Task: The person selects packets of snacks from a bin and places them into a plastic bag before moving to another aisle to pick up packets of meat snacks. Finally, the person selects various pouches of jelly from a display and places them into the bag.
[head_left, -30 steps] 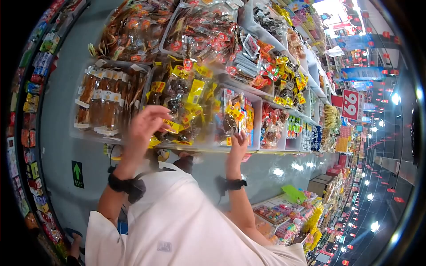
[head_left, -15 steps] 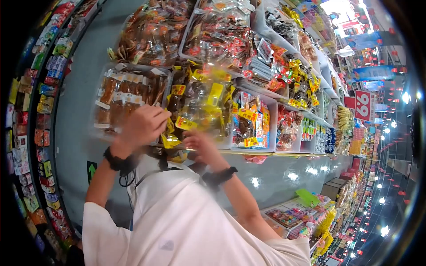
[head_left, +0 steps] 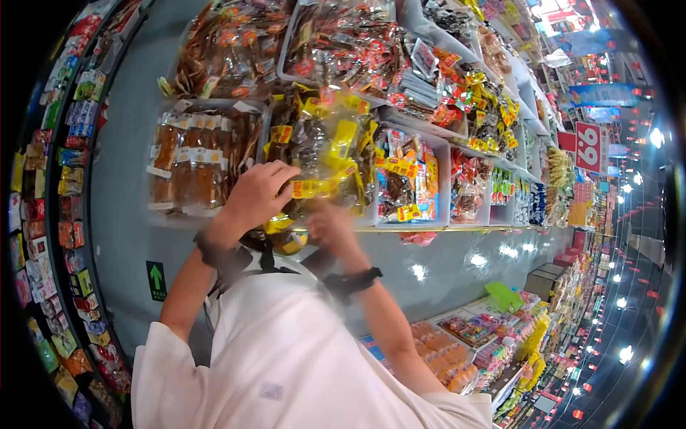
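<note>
My left hand [head_left: 261,191] is at the front edge of a bin of yellow-labelled packets [head_left: 343,139], its fingers closed on the end of a yellow-labelled packet [head_left: 311,188]. Just right of it, my right hand [head_left: 330,227] is smeared by motion below that packet, and what its fingers do is not clear. Dark bands circle both wrists. Left of the hands lies a bin of brown packets with white labels [head_left: 196,161]. To the right stands a bin of blue and orange packets [head_left: 409,171].
More bins of wrapped snacks [head_left: 350,50] stand behind. A red price sign [head_left: 587,146] hangs at the right. Shelves of colourful packs [head_left: 71,182] run along the left, and a display of goods [head_left: 475,329] stands lower right. A green arrow sign [head_left: 156,280] is on the floor.
My left hand has moved right and slightly up, onto the yellow-labelled packet. My right hand has shifted slightly right. The view has shifted a little.
</note>
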### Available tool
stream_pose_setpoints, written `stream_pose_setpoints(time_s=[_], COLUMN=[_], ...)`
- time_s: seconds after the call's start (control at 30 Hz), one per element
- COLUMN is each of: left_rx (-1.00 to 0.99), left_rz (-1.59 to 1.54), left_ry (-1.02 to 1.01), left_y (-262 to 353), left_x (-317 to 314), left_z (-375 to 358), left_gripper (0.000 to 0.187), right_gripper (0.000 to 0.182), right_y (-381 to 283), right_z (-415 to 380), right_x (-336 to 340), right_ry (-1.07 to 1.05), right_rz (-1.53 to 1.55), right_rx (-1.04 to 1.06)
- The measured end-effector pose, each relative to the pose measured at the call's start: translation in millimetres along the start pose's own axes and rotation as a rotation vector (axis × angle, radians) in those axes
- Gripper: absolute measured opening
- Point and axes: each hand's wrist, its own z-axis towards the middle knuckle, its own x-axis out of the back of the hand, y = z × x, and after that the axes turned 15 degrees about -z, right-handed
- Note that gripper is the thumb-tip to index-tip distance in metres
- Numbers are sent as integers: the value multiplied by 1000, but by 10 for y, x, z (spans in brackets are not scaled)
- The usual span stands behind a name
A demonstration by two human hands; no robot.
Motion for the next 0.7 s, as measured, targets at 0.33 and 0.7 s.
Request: stream_pose_setpoints(time_s=[0.33, 0.7], left_rx=[312, 173], left_rz=[-312, -1066], left_ry=[151, 652], left_y=[-39, 179], left_x=[-301, -473], left_z=[168, 757], left_gripper=[19, 17], right_gripper=[30, 37], right_y=[-37, -385], right_z=[130, -638], right_x=[199, 449], right_ry=[39, -443], right_rz=[-17, -423], right_rx=[138, 404])
